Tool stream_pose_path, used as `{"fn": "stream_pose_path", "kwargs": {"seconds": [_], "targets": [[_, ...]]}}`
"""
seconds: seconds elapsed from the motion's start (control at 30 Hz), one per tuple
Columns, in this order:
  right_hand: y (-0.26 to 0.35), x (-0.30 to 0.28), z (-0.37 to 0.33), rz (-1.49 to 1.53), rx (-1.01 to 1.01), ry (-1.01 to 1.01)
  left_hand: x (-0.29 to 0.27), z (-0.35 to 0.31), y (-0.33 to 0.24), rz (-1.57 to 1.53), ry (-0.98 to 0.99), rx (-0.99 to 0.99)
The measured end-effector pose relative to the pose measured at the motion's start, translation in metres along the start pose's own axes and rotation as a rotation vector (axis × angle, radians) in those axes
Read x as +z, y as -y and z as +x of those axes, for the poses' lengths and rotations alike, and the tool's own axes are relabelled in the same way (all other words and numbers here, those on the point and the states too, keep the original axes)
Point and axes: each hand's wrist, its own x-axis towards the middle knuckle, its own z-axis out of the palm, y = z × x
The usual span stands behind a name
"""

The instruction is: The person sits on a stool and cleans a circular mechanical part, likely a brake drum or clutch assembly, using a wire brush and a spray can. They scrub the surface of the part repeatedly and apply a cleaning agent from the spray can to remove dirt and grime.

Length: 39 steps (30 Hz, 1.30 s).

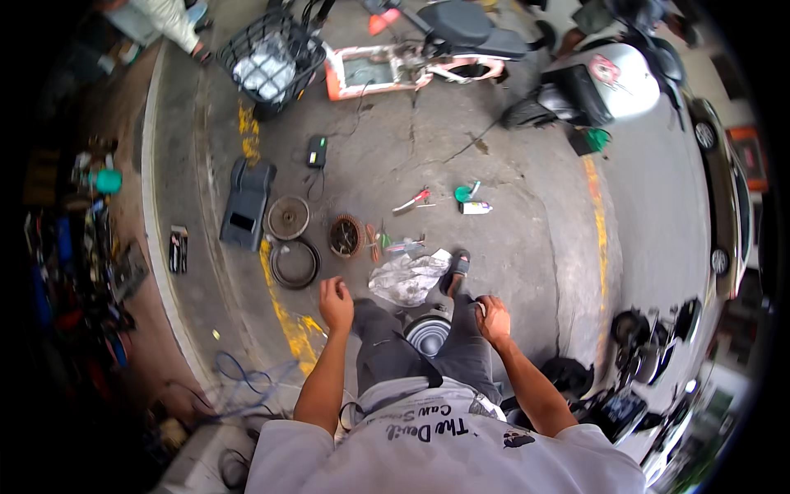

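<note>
My left hand (336, 305) hangs in the air in front of my left thigh, fingers loosely bent and apart, with nothing visible in it. Beside my right thigh is my right hand (494, 319), its fingers loosely curled and no held object showing. A stained white rag (407, 278) lies on the ground between them. Between my legs sits a round grey part with concentric rings (428, 336). Left of the rag are a copper-wound motor stator (346, 236), a metal disc (288, 217) and a dark ring (295, 263). Red-handled pliers (413, 200) lie farther off.
A white bottle (475, 208) lies near a green lid (463, 194). A grey plastic panel (247, 206) and a black box with a cable (317, 151) are on the left. A partly stripped scooter (374, 70) and a white scooter (609, 82) stand ahead. Blue hose (247, 375) coils at the lower left.
</note>
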Motion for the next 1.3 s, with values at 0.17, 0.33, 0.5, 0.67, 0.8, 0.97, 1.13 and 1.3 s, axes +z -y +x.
{"fn": "stream_pose_path", "kwargs": {"seconds": [0.17, 0.33, 0.5, 0.67, 0.8, 0.97, 1.13, 1.3], "targets": [[-0.055, 0.037, 0.015, 0.136, -0.372, 0.368, 0.077, -0.145, -0.030, 0.121, 0.114, 0.149], [-0.057, -0.028, -0.028, 0.365, -0.574, 0.758, 0.037, -0.279, -0.112, 0.085, 0.284, -0.015], [-0.064, -0.032, -0.062, 0.565, -0.379, 0.942, 0.024, -0.317, -0.120, 0.059, 0.263, -0.101], [-0.084, 0.149, 0.007, 0.402, -0.349, 1.059, 0.113, -0.252, -0.030, -0.155, 0.850, -0.442], [-0.061, 0.291, 0.160, -0.090, -0.571, 1.035, 0.186, -0.144, 0.091, 0.475, 1.111, 0.017], [-0.102, 0.276, 0.209, 0.111, -0.253, 0.226, 0.225, -0.054, 0.204, 0.595, 0.620, 0.348], [-0.125, 0.244, 0.194, 0.084, -0.259, 0.067, 0.181, -0.055, 0.198, 0.491, 0.677, 0.377], [-0.056, 0.186, 0.133, 0.329, -0.827, -0.016, 0.164, -0.048, 0.095, 0.516, 0.330, 0.612]]}}
